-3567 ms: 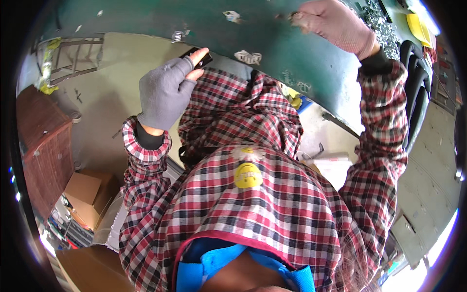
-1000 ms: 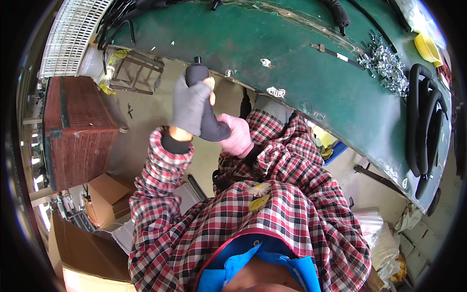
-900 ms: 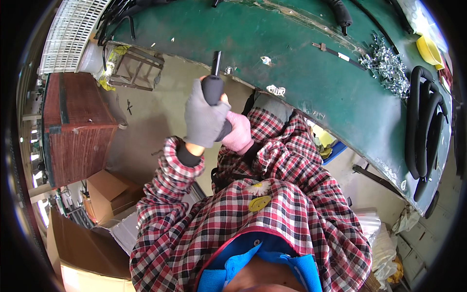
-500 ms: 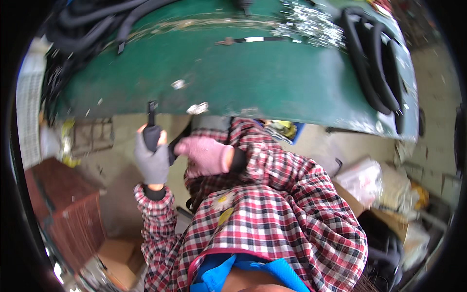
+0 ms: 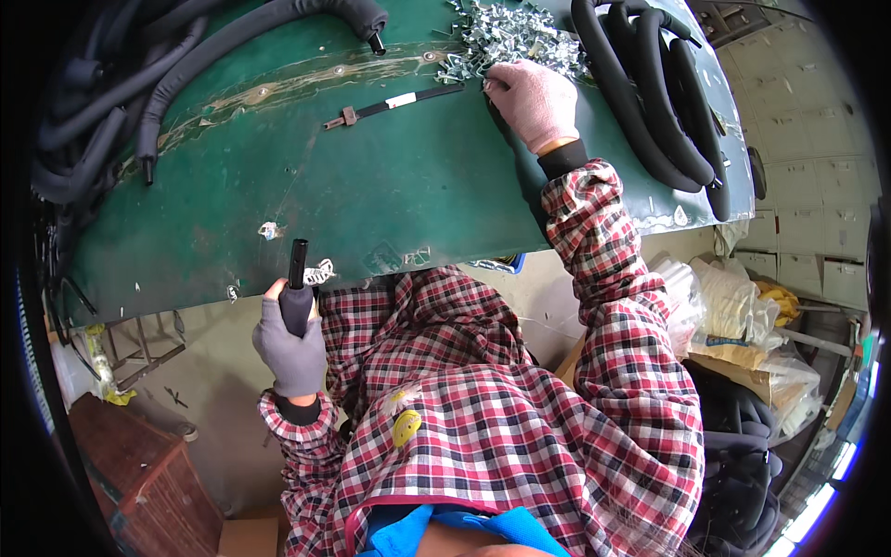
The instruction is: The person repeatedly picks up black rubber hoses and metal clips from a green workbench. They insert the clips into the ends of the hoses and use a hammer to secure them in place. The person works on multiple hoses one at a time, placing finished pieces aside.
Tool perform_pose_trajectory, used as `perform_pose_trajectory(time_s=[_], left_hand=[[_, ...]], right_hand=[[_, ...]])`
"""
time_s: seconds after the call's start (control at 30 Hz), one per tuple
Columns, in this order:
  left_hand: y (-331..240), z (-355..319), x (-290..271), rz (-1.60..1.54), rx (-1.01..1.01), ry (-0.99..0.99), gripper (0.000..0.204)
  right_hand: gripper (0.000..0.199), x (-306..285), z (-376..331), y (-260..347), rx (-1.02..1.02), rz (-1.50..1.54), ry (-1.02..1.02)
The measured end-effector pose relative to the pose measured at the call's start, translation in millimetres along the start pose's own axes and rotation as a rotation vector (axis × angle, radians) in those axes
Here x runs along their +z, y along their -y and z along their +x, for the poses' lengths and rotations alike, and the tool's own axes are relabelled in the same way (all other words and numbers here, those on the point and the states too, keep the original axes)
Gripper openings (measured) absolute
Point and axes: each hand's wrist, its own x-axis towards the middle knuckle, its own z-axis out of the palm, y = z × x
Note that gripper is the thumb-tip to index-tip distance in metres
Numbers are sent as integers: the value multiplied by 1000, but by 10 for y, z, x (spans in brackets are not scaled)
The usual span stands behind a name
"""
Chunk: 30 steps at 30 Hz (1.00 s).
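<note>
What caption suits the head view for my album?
Gray-gloved left hand grips a black padded tube; pink-gloved right hand at a pile of silvery metal pieces on a green table.

Black tube [image 5: 298, 265] — silver clips [image 5: 506, 42] — red-checked smock [image 5: 492, 413].

From where I stand it's a workshop: a scuffed green workbench [image 5: 408, 195], small silvery metal clips [image 5: 510, 37] heaped there, bent black foam-covered tubes [image 5: 613, 88] near its right edge.
</note>
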Motion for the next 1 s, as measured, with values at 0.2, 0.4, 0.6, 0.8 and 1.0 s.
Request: perform_pose_trajectory(time_s=[0.2,0.4,0.6,0.8,1.0], left_hand=[[-98,-175,-124,11,-75,-57,51],[-130,-154,-158,-205,-50,-82,48],[-143,-285,-198,-401,-141,15,49],[-45,-364,-203,-580,-313,-131,50],[37,-352,-124,-432,-242,-143,47]], right_hand=[[18,-74,-248,-162,216,526,111],[16,-426,-834,475,222,1364,541],[13,18,-1209,1745,-133,1498,1010],[21,303,-1524,2214,135,1795,963],[52,418,-1762,2280,385,1982,1028]])
